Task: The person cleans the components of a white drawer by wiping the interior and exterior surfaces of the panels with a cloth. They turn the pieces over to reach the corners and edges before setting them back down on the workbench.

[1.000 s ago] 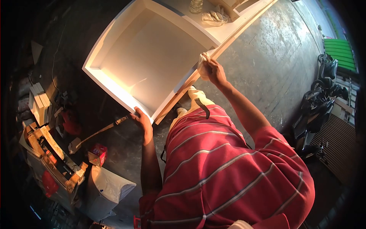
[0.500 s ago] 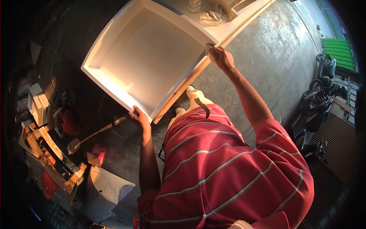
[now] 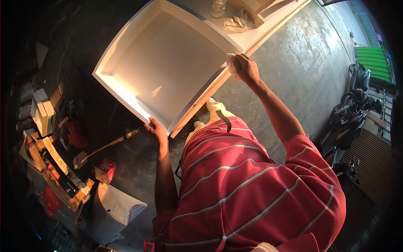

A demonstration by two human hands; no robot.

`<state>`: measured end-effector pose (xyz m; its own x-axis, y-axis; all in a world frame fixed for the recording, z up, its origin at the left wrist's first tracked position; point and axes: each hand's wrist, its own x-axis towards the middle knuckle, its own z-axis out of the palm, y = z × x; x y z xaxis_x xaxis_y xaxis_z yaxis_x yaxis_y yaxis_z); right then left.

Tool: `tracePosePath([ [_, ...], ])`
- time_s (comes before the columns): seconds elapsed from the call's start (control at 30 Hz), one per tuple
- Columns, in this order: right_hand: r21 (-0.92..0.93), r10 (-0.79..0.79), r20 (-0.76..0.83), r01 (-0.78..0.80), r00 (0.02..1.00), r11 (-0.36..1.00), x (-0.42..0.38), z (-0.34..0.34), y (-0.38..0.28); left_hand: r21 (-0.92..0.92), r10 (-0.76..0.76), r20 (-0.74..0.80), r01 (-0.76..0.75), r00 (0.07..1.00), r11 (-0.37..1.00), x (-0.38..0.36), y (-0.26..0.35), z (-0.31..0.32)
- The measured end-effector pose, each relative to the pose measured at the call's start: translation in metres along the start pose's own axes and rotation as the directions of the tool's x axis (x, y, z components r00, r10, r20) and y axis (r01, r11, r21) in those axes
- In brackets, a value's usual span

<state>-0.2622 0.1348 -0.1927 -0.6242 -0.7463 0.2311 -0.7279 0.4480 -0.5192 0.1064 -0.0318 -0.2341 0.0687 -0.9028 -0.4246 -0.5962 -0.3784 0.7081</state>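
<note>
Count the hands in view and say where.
2: the left hand on the white open box near its closest corner; the right hand holding a pale cloth at the box's edge. Dark areas could hide more.

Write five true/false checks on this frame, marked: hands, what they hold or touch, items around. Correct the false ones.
1. The right hand holds a pale, cloth-like piece. True.
2. The left hand grips a blue metal can. False: it's at the edge of the white, shallow, open-topped box.
3. A clear, ribbed container stands left of a crumpled, pale cloth. True.
4. The green, ribbed panel is at picture left. False: right.
5. Both hands touch. False: they're apart.
</note>
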Motion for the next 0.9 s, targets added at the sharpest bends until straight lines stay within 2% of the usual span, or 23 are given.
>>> tracePosePath([
  [0.07,0.047,-0.056,-0.341,0.077,0.938,0.996,0.011,-0.011,-0.011,-0.022,-0.005,0.015,0.005,1.0,1.0,-0.002,0.003,0.0],
  [0.1,0.049,-0.061,-0.338,0.083,0.939,0.995,0.02,-0.014,-0.013,-0.016,-0.016,0.028,0.016,0.999,1.0,-0.003,0.005,-0.001],
  [0.17,-0.147,-0.047,-0.335,-0.003,0.941,0.989,0.039,-0.012,-0.011,-0.004,-0.026,0.041,0.026,0.999,1.0,-0.005,0.004,-0.001],
  [0.2,-0.29,-0.065,-0.156,0.017,0.986,0.957,0.041,-0.005,-0.004,0.042,-0.024,-0.024,0.025,0.999,0.999,-0.005,0.004,0.001],
  [0.23,-0.315,-0.095,-0.14,0.047,0.986,0.948,0.047,0.006,-0.003,0.088,-0.017,-0.087,0.025,0.996,0.996,-0.005,0.004,0.005],
  [0.27,-0.343,-0.037,-0.062,0.013,0.997,0.939,0.051,0.008,0.002,0.089,-0.01,-0.085,0.018,0.996,0.996,-0.006,0.004,0.007],
  [0.3,-0.373,0.017,0.013,-0.011,1.0,0.928,0.06,0.009,0.008,-0.03,0.014,-0.09,-0.017,0.996,0.999,-0.008,0.005,0.01],
  [0.33,-0.373,0.014,0.011,-0.009,1.0,0.928,0.066,0.007,0.009,-0.146,0.033,-0.096,-0.047,0.995,0.988,-0.01,0.004,0.011],
  [0.4,-0.402,0.11,0.166,-0.034,0.98,0.915,0.073,0.002,0.012,-0.069,0.036,-0.042,-0.039,0.998,0.997,-0.007,0.002,0.002],
  [0.43,-0.405,0.109,0.162,-0.035,0.981,0.914,0.08,-0.004,0.013,0.003,0.036,0.008,-0.036,0.999,0.999,-0.005,0.005,-0.001],
  [0.47,-0.376,0.249,0.315,-0.121,0.916,0.919,0.087,-0.011,0.012,0.001,0.037,0.009,-0.037,0.999,0.999,-0.007,0.008,-0.002],
  [0.5,-0.361,0.365,0.46,-0.206,0.809,0.91,0.095,-0.016,0.012,-0.009,0.026,0.017,-0.026,1.0,1.0,-0.009,0.01,-0.002],
  [0.53,-0.357,0.457,0.426,-0.319,0.781,0.878,0.098,-0.005,0.032,-0.02,0.015,0.022,-0.015,1.0,1.0,-0.01,0.012,-0.003],
  [0.57,-0.355,0.448,0.427,-0.31,0.786,0.882,0.094,-0.004,0.03,-0.027,0.015,0.014,-0.014,1.0,1.0,-0.007,0.004,0.0],
  [0.6,-0.226,0.211,0.294,-0.147,0.932,0.963,0.086,-0.003,0.027,0.062,0.05,-0.066,-0.046,0.997,0.997,-0.002,-0.006,0.005],
  [0.63,-0.123,-0.035,0.126,0.05,0.991,0.991,0.079,-0.003,0.021,0.155,0.087,-0.142,-0.064,0.986,0.986,0.001,-0.013,0.009],
  [0.67,-0.104,-0.144,0.041,0.147,0.989,0.984,0.075,-0.002,0.005,0.152,0.076,-0.15,-0.053,0.986,0.987,0.001,-0.013,0.008],
  [0.7,-0.251,-0.081,0.143,0.115,0.986,0.961,0.072,-0.005,-0.009,0.066,0.074,-0.114,-0.067,0.991,0.996,0.001,-0.013,0.007],
  [0.73,-0.313,-0.099,0.152,0.143,0.983,0.939,0.073,0.0,-0.013,-0.02,0.077,-0.078,-0.079,0.994,0.997,0.0,-0.012,0.007],
  [0.77,-0.373,-0.114,0.163,0.168,0.98,0.913,0.072,0.005,-0.016,-0.017,0.069,-0.083,-0.071,0.994,0.997,-0.002,-0.013,0.005],
  [0.83,-0.305,-0.114,0.158,0.159,0.981,0.939,0.086,0.019,-0.008,-0.016,0.162,-0.073,-0.163,0.984,0.986,-0.003,-0.01,0.003],
  [0.9,-0.238,-0.116,0.147,0.149,0.982,0.96,0.111,0.032,-0.001,0.012,0.16,-0.095,-0.16,0.983,0.987,-0.003,-0.011,0.003],
])
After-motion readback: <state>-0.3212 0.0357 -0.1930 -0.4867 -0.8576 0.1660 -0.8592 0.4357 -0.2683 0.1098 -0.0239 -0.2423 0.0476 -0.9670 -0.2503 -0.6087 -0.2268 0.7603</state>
